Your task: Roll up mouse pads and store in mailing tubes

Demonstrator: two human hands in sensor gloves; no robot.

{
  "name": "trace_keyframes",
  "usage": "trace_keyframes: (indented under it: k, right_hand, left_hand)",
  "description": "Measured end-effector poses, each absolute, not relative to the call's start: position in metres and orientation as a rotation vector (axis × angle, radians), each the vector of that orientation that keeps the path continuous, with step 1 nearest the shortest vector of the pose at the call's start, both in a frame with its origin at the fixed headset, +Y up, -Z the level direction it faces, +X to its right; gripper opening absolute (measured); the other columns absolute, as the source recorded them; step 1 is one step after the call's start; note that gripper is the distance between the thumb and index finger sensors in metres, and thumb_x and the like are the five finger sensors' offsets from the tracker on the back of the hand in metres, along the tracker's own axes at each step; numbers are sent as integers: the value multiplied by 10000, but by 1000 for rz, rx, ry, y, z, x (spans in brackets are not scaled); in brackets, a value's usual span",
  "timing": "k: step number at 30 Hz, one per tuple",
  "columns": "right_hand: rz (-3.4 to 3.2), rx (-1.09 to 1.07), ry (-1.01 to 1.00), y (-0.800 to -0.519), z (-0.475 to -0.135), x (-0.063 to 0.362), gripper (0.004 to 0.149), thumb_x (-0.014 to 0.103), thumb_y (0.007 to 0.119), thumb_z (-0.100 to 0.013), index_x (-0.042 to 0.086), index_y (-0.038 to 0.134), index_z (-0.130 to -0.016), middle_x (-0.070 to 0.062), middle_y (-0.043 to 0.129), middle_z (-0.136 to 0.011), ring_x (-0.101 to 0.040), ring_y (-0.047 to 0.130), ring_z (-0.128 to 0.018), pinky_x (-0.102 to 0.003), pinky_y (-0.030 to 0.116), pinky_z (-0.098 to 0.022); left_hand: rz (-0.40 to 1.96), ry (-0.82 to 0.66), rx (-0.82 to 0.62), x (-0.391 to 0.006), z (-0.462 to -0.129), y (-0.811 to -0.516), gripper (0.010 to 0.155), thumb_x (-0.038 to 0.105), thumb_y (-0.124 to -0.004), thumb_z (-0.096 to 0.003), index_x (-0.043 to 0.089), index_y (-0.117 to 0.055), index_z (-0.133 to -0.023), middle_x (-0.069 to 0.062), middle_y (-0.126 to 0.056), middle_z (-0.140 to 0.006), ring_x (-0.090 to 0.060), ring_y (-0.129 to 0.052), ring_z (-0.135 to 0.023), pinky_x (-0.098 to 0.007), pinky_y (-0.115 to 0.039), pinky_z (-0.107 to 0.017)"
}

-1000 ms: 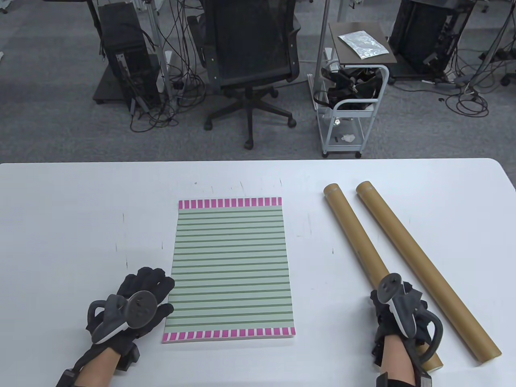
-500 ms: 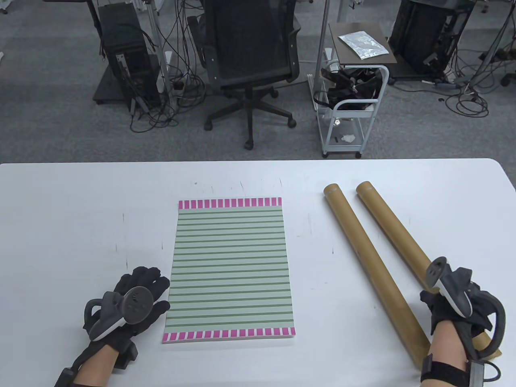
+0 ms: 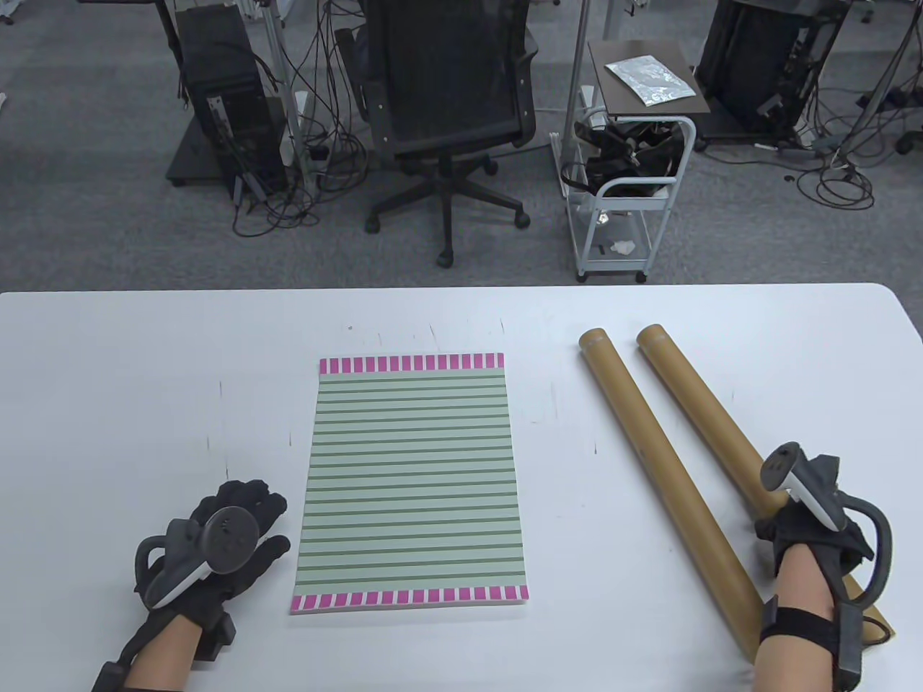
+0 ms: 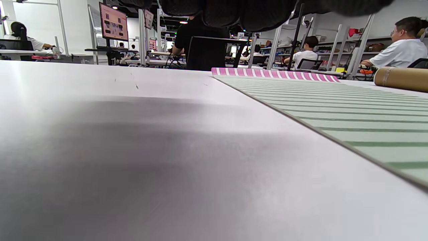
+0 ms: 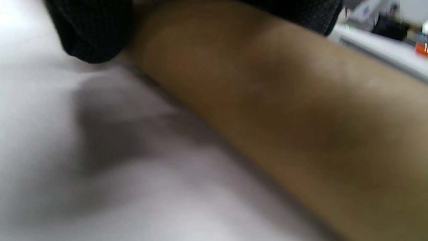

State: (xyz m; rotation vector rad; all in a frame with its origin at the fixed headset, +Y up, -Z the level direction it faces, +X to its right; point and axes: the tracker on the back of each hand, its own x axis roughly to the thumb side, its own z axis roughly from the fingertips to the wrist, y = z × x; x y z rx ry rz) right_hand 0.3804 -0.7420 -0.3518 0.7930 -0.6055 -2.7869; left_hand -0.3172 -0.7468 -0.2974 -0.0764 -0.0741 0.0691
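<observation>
Mouse pad [image 3: 412, 483] with green stripes and pink-and-white end bands lies flat and unrolled in the middle of the white surface [image 3: 108, 375]; we see its far pink band again in the left wrist view. Our left hand [image 3: 223, 540] rests on the surface just beside the pad's near left edge, its grip relaxed with the fingers lying forward and holding nothing. To the right of the pad, well apart from it, two brown cardboard tubes lie side by side, slanting from the far middle toward the near right corner. The left tube [image 3: 663, 468] lies free. Our right hand [image 3: 811, 522] sits over the near part of the right tube [image 3: 699, 404], and in the blurred right wrist view a gloved finger [image 5: 90, 30] curls down one side of that tube [image 5: 267, 110] to the surface, so the grip is wrapped round it. Beyond the surface's far edge we see an office chair [image 3: 447, 108] and a small white cart [image 3: 627, 187] on grey carpet.
</observation>
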Motion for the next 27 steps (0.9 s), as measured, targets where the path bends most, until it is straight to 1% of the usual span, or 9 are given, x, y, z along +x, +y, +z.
trace_keyframes:
  k: [1,5,8,12,15,18,21,24,27]
  right_hand:
    - [-2774,756,-611,-740,-350,379,830,515,778,-425,126,488,-1098,-84,714,-1004,-334,801,-820,-565,665,-663]
    - [-2619,782,-280,-718,-332,371,937,604,806,-361,100,498,-1088,-64,737,-907,-279,803,-715,-495,738,-610]
    - [-2530,873,-213,-688,-312,375,791,638,779,-402,221,560,-1037,-11,678,-912,-223,759,-739,-409,781,-605]
    - [-2649,894,149,-654,-285,364,767,601,805,-386,239,568,-1020,-21,653,-916,-248,742,-756,-436,762,-610]
    - [-2784,730,390,-637,-275,331,758,546,816,-406,257,489,-1025,-20,586,-1026,-319,715,-878,-496,667,-684]
    - [-2805,487,547,-637,-268,286,757,522,820,-413,287,442,-1025,-26,583,-1088,-329,691,-951,-535,614,-720]
    - [-2782,279,685,-647,-260,240,779,503,844,-397,331,428,-1034,90,679,-1023,-275,627,-1022,-591,448,-772]
    - [-2777,107,735,-672,-257,202,801,470,867,-386,341,416,-1036,109,672,-1012,-247,634,-1008,-600,431,-772]
    - [-2728,-42,704,-681,-255,183,769,477,865,-380,361,448,-1016,118,685,-995,-219,691,-960,-598,469,-767]
  left_hand:
    - [67,-75,-76,-317,-297,-747,669,638,-660,-372,463,-585,-1013,159,-494,-1172,-163,-437,-1151,-424,-465,-895]
    - [72,-83,-76,-317,-298,-748,668,636,-659,-374,461,-586,-1014,155,-500,-1171,-166,-443,-1148,-424,-469,-892]
    - [67,-90,-64,-316,-297,-746,663,635,-659,-373,464,-589,-1011,157,-505,-1169,-165,-449,-1147,-423,-475,-891]
    - [97,-109,-44,-313,-296,-742,664,636,-658,-374,466,-585,-1012,155,-505,-1169,-165,-452,-1146,-422,-476,-891]
    - [161,-128,-44,-312,-295,-741,679,642,-655,-373,468,-556,-1022,155,-501,-1170,-168,-457,-1144,-419,-487,-888]
    - [265,-147,-53,-313,-293,-741,711,657,-651,-369,473,-502,-1040,154,-493,-1173,-171,-465,-1142,-417,-499,-884]
    - [416,-156,-39,-315,-291,-738,798,690,-678,-348,470,-409,-1066,128,-451,-1192,-201,-415,-1158,-460,-409,-896]
    - [617,-202,-45,-315,-289,-735,850,708,-691,-338,463,-351,-1077,122,-416,-1199,-207,-396,-1162,-462,-407,-896]
    - [780,-246,-75,-312,-290,-736,807,697,-689,-354,452,-403,-1067,121,-451,-1190,-209,-426,-1155,-460,-430,-890]
